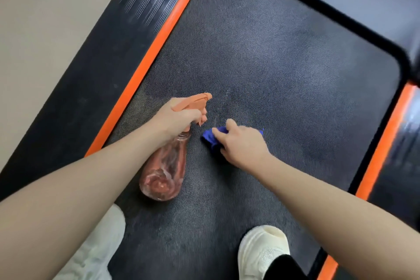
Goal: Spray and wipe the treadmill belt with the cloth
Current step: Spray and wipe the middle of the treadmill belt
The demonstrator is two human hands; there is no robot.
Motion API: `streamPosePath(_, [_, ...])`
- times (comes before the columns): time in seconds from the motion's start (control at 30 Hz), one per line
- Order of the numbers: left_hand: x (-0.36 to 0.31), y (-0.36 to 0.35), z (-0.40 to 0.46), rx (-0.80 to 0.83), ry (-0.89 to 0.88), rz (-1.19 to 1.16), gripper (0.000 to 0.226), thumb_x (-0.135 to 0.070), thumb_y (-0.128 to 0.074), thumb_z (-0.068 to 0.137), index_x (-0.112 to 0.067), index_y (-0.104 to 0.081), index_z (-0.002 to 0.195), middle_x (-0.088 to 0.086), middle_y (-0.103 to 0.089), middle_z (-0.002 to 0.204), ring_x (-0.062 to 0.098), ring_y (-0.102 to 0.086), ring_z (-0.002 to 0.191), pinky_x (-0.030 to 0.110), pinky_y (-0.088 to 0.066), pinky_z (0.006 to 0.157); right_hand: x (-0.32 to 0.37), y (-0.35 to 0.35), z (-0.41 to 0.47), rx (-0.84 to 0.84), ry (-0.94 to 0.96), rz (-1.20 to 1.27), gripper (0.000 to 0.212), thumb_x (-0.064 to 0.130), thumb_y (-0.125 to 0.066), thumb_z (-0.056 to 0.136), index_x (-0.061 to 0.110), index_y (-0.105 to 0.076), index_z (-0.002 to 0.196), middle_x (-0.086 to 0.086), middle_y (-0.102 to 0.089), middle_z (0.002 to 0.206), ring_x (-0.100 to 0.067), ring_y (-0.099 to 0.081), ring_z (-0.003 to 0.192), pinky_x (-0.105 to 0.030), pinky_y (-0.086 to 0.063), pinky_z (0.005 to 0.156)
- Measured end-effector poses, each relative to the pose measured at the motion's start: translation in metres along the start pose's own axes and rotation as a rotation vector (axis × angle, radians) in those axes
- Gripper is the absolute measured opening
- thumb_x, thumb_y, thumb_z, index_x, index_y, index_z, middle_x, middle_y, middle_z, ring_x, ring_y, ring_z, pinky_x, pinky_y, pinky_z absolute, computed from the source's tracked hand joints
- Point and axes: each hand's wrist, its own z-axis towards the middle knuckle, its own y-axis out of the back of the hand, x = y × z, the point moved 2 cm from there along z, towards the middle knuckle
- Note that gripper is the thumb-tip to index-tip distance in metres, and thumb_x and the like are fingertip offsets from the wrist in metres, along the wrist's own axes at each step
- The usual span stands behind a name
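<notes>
L hand [179, 118] fingers clamped on spray bottle [164, 166] neck near belt [284, 57] left edge; R hand [241, 143] fingers curled, pinching blue cloth [212, 137] against mid-belt.

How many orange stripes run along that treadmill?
2. One orange stripe borders the belt beside the left hand; the other runs along the opposite edge, partly hidden by the right forearm.

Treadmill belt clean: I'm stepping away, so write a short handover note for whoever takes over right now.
Left hand grips the orange-topped spray bottle by its neck, nozzle aimed forward over the belt.
Right hand presses the blue cloth onto the treadmill belt beside the bottle.
Done: cannot tell how much is sprayed or wiped.
Left: wipe the belt ahead, up to the far end.
</notes>
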Motion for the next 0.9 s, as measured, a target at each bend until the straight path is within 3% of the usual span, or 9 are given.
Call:
streamPosePath(0.07, [0.000, -0.002, 0.000, 0.018, -0.014, 0.017, 0.035, -0.017, -0.051, 0.063, -0.007, -0.069, 0.092, 0.005, -0.072, 0.085, 0.005, -0.064, 0.080, 0.019, -0.041, 0.068, -0.016, 0.006, 0.007, -0.048, -0.034, -0.045, 0.038, 0.033, -0.044, 0.092, 0.022, -0.047, 0.129, -0.011, -0.047, 0.115, -0.031, -0.060, 0.088, -0.033, -0.033, 0.061])
streamPosePath(0.13, [0.000, -0.001, -0.001, 0.040, -0.041, 0.023, 0.021, -0.006, -0.053, 0.075, -0.004, -0.067, 0.090, 0.010, -0.071, 0.089, 0.005, -0.062, 0.079, 0.014, -0.041, 0.066, -0.039, 0.016, 0.026, -0.141, -0.258, -0.030, 0.031, 0.033, -0.046, 0.092, 0.022, -0.052, 0.120, -0.011, -0.047, 0.115, -0.031, -0.059, 0.087, -0.032, -0.033, 0.061])
streamPosePath(0.23, [0.002, -0.001, 0.000, 0.045, -0.055, 0.027, 0.028, -0.012, -0.053, 0.070, -0.001, -0.067, 0.092, 0.008, -0.071, 0.089, 0.004, -0.064, 0.081, 0.013, -0.042, 0.066, -0.050, 0.023, 0.036, -0.180, -0.458, 0.032, 0.032, 0.032, -0.047, 0.092, 0.022, -0.052, 0.122, -0.011, -0.046, 0.118, -0.034, -0.058, 0.089, -0.033, -0.033, 0.062])
streamPosePath(0.4, [-0.001, -0.008, -0.002, 0.078, -0.059, 0.067, 0.032, -0.018, -0.049, 0.058, -0.010, -0.068, 0.083, 0.000, -0.070, 0.081, -0.006, -0.055, 0.058, 0.011, -0.037, 0.054, -0.004, -0.002, -0.004, 0.008, -0.089, -0.012, 0.044, 0.036, -0.046, 0.092, 0.024, -0.041, 0.135, -0.010, -0.045, 0.118, -0.030, -0.060, 0.092, -0.032, -0.034, 0.062])
streamPosePath(0.47, [-0.001, -0.008, -0.004, 0.076, -0.066, 0.050, 0.032, -0.019, -0.049, 0.058, -0.012, -0.068, 0.082, -0.002, -0.070, 0.080, -0.007, -0.054, 0.056, 0.012, -0.037, 0.055, -0.015, 0.004, -0.002, -0.012, -0.064, -0.056, 0.040, 0.035, -0.045, 0.092, 0.024, -0.046, 0.131, -0.010, -0.046, 0.117, -0.031, -0.060, 0.091, -0.032, -0.034, 0.062])
streamPosePath(0.63, [0.004, 0.000, -0.005, 0.090, -0.059, 0.096, 0.024, -0.022, -0.053, 0.068, -0.013, -0.068, 0.085, 0.004, -0.072, 0.091, 0.008, -0.061, 0.079, 0.023, -0.041, 0.070, -0.064, 0.023, 0.023, -0.169, -0.546, 0.027, 0.034, 0.034, -0.046, 0.092, 0.021, -0.053, 0.123, -0.013, -0.047, 0.113, -0.036, -0.057, 0.091, -0.034, -0.035, 0.064])
streamPosePath(0.73, [0.005, 0.000, -0.004, 0.066, -0.050, 0.085, 0.030, -0.022, -0.052, 0.064, -0.011, -0.069, 0.086, 0.005, -0.073, 0.092, 0.009, -0.062, 0.081, 0.025, -0.039, 0.069, -0.037, 0.009, 0.003, -0.104, -0.369, -0.002, 0.040, 0.034, -0.052, 0.088, 0.020, -0.050, 0.125, -0.012, -0.049, 0.113, -0.034, -0.060, 0.087, -0.033, -0.036, 0.062])
streamPosePath(0.83, [0.002, -0.004, -0.005, 0.078, -0.060, 0.091, 0.034, -0.022, -0.050, 0.059, -0.010, -0.069, 0.085, 0.007, -0.073, 0.089, 0.008, -0.063, 0.078, 0.022, -0.040, 0.067, -0.017, -0.010, -0.026, -0.071, -0.080, -0.034, 0.046, 0.034, -0.078, 0.062, 0.020, -0.068, 0.105, -0.011, -0.058, 0.086, -0.028, -0.061, 0.054, -0.027, -0.042, 0.045])
streamPosePath(0.9, [0.000, -0.006, -0.005, 0.097, -0.050, 0.077, 0.034, -0.021, -0.050, 0.060, -0.011, -0.068, 0.086, 0.003, -0.071, 0.086, -0.001, -0.059, 0.066, 0.015, -0.039, 0.060, -0.035, -0.003, -0.016, -0.108, -0.104, -0.082, 0.038, 0.033, -0.078, 0.065, 0.021, -0.069, 0.099, -0.011, -0.057, 0.084, -0.027, -0.060, 0.054, -0.027, -0.038, 0.045])
